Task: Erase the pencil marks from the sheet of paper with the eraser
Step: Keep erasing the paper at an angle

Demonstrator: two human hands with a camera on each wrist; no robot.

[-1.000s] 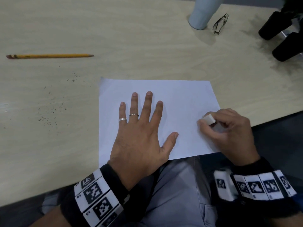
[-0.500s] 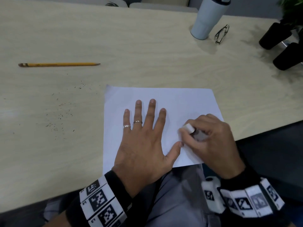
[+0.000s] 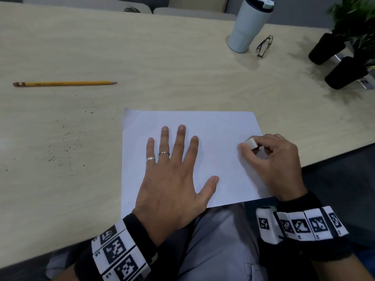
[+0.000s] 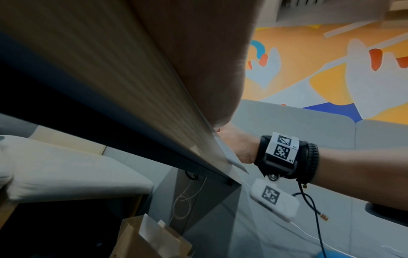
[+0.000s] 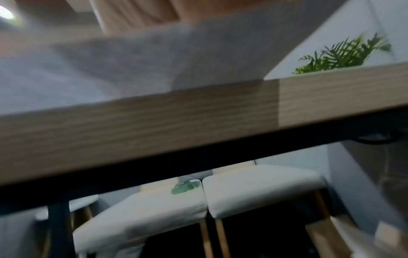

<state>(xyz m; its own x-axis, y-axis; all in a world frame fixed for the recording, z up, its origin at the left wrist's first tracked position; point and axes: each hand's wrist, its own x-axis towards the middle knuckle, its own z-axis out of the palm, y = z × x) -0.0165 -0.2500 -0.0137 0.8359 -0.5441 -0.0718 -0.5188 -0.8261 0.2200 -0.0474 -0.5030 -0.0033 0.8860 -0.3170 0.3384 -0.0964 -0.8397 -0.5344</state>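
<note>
A white sheet of paper (image 3: 219, 126) lies at the near edge of the wooden table (image 3: 162, 57), its front edge hanging slightly over. My left hand (image 3: 172, 165) lies flat on the sheet with fingers spread, pressing it down. My right hand (image 3: 269, 159) pinches a small white eraser (image 3: 251, 143) between thumb and fingers, its lower end against the paper near the right edge. No pencil marks show on the sheet. The left wrist view shows the table edge and my right wrist (image 4: 240, 148); the right wrist view is blurred, showing paper (image 5: 132, 61) above the table edge.
A yellow pencil (image 3: 65, 83) lies far left on the table, with dark eraser crumbs (image 3: 65, 142) scattered below it. A pale tumbler (image 3: 248, 25) and folded glasses (image 3: 264, 46) stand at the back right. Black plant pots (image 3: 343, 69) sit at the far right.
My right hand slid left with the eraser to beside the left thumb half a second ago, then back right to the paper's right side. The left hand stayed flat on the sheet.
</note>
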